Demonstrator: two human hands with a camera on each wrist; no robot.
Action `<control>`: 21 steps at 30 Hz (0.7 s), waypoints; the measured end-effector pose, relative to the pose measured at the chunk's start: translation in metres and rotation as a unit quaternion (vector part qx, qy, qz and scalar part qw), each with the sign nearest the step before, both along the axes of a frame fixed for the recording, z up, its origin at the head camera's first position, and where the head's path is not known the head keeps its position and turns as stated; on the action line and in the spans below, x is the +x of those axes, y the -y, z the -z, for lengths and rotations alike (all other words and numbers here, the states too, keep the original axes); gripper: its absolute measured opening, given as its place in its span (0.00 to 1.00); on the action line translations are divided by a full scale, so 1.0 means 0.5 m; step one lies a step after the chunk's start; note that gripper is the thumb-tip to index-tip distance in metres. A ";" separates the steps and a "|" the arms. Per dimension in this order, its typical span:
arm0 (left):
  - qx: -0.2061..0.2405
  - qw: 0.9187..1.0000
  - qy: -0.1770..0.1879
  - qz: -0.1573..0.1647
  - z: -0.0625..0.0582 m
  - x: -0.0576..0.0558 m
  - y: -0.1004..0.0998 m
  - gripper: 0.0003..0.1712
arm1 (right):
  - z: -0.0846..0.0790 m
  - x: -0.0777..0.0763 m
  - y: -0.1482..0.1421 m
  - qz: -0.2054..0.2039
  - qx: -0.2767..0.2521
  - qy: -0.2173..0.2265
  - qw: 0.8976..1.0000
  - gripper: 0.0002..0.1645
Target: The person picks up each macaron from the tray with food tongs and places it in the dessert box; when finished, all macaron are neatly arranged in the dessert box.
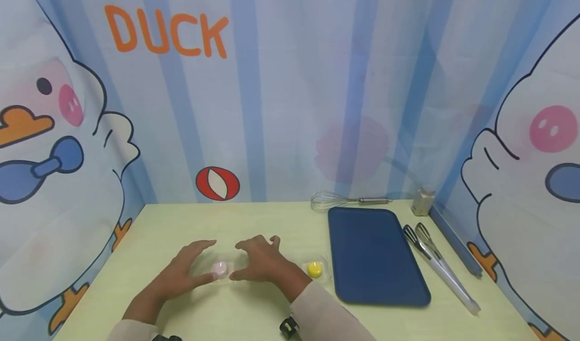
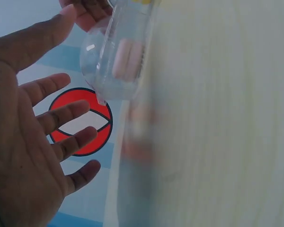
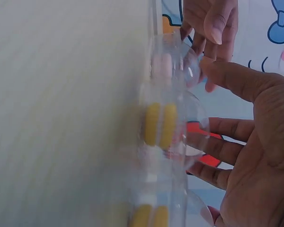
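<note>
A pink macaron (image 1: pixel 220 269) sits in a clear domed plastic case (image 2: pixel 92 61) on the table. My left hand (image 1: pixel 178 273) is at the left of this case, thumb and fingers spread. Over the row of cases hovers my right hand (image 1: pixel 263 260), its fingers apart and its thumb pointing toward the pink one. In the right wrist view a yellow macaron (image 3: pixel 161 125) in its own clear case stands beside the pink one, my right fingertips right at its dome; the hand hides it in the head view. Another yellow macaron (image 1: pixel 314 269) lies cased by my right wrist.
A dark blue tray (image 1: pixel 378 255) lies right of the cases. Behind it is a whisk (image 1: pixel 337 200), and tongs (image 1: pixel 441 268) lie along its right side. A small box (image 1: pixel 423 202) stands at the back right corner, near a blue-grey strip (image 1: pixel 455 240) along the edge.
</note>
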State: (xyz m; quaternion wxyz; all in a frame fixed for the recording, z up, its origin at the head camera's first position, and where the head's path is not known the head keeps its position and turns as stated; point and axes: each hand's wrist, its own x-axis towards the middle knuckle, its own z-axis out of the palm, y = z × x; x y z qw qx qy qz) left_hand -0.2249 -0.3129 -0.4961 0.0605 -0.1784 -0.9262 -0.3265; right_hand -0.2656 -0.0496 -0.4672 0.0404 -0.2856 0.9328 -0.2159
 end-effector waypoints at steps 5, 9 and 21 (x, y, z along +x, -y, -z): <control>-0.048 0.998 -0.021 -0.040 -0.012 0.011 -0.023 0.47 | -0.009 -0.001 -0.040 0.013 -0.009 -0.011 1.000 0.42; -0.095 0.992 -0.031 -0.073 -0.018 0.021 -0.048 0.49 | -0.010 0.000 -0.088 0.022 -0.021 -0.026 0.999 0.42; -0.161 0.976 -0.023 -0.147 -0.021 0.054 -0.089 0.50 | -0.001 0.030 -0.240 0.098 -0.011 -0.083 0.992 0.44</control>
